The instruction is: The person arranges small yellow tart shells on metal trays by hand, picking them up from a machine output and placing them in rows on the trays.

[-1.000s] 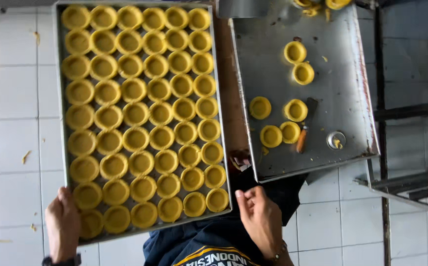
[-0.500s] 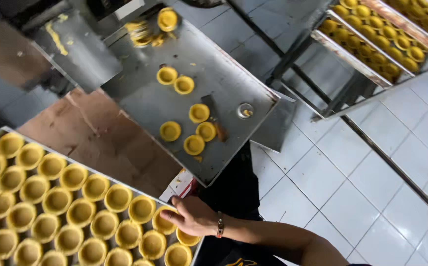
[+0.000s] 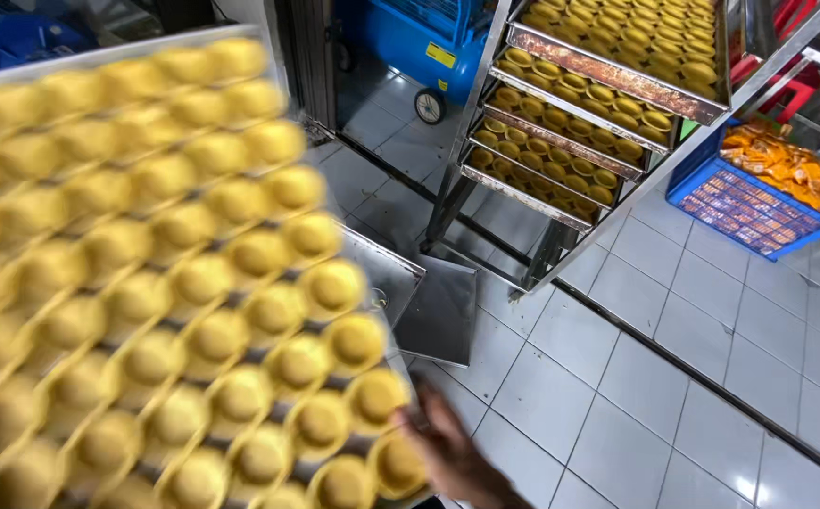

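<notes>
A large metal baking tray [image 3: 99, 57] packed with several rows of yellow tart shells [image 3: 202, 283] fills the left half of the view, raised close to the camera and blurred by motion. My right hand [image 3: 452, 452] grips the tray at its near right corner, fingers beside the last tart shells. My left hand is hidden, out of view beyond the tray's left side.
A tall metal rack [image 3: 579, 132] holding several trays of yellow tart shells stands ahead at the right. A blue crate [image 3: 749, 198] with orange packets lies on the white tiled floor [image 3: 674, 377]. A blue wheeled machine [image 3: 419, 47] and a flat steel tray [image 3: 438, 311] sit behind.
The tart-filled tray has been lifted off the work surface and swung up toward the camera. My view has turned from the table to the rack and floor.
</notes>
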